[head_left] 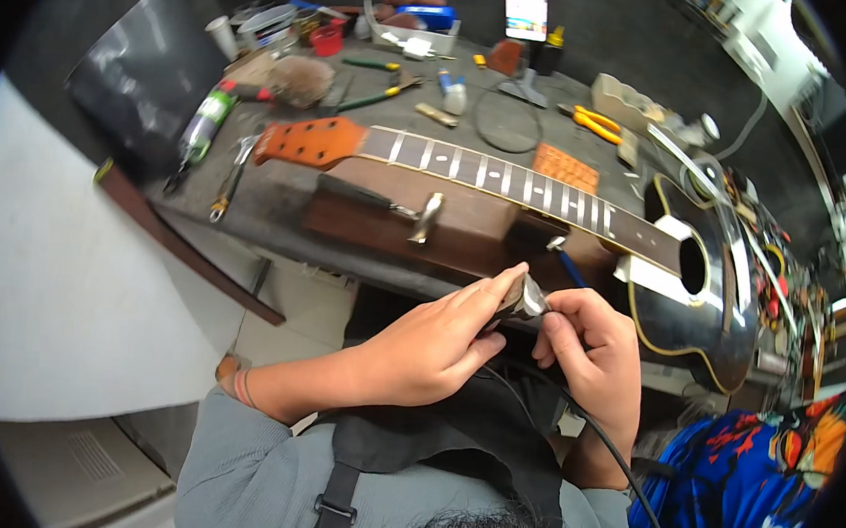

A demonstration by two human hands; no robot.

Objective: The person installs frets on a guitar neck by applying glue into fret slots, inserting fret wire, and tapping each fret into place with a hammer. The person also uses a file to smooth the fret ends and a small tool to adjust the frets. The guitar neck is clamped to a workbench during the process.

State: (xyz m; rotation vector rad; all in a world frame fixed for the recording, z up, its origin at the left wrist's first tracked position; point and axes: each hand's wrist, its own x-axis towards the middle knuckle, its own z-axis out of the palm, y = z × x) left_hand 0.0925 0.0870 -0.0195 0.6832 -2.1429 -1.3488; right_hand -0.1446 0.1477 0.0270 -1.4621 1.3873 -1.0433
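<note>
Below the guitar neck, my left hand [437, 348] holds a small dark metal tool with a shiny end [526, 299], fingers pressed along it. My right hand [589, 349] pinches at that shiny end from the right, fingertips curled. The black guitar [698, 332] lies face up, its neck [469, 169] and orange headstock [304, 141] reaching left over a brown wooden support [367, 226]. On and beside this support are a black-handled tool [355, 191], a shiny metal cylinder [426, 220] and a small blue-handled hammer [570, 266]. A black cable hangs below my hands.
The grey workbench [201, 214] holds pliers [595, 121], a green spray can [201, 136], a wrench [232, 182], a brush, small containers and a phone [525, 6] on a stand. A white panel [87, 299] stands at left; blue patterned fabric [722, 481] lies at lower right.
</note>
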